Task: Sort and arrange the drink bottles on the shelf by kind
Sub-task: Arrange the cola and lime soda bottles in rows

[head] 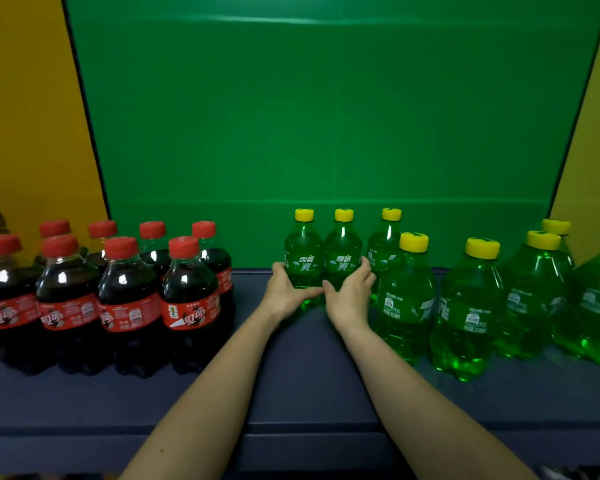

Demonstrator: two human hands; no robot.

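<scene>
Nearest, two bare forearms reaching forward over the dark blue shelf [291, 393]. On its left part, a front row of four small clear plastic cola bottles [129, 299] with dark drink, red caps and red labels, upright and shoulder to shoulder. On its right part, a front row of small green plastic soda bottles [468, 306] with yellow caps and white-printed labels, upright and close together, the outermost cut off by the picture's edge. Further in, between the two groups, the left hand [286, 294] and the right hand [349, 294] side by side, thumbs nearly touching low at the front. Grip of the left hand curled round the left held bottle [302, 261], fingers on its outer side. Grip of the right hand curled likewise round the right held bottle [342, 261]. Both of these green and yellow-capped, upright, touching each other, labels toward the camera; resting on the shelf or just lifted, cannot tell. Just right of them, a third green bottle [385, 244], partly hidden by the front row. Behind the colas, a rear row of red-capped bottles [152, 237]. Farthest, a flat green back panel [326, 116] between yellow side walls [25, 116].
</scene>
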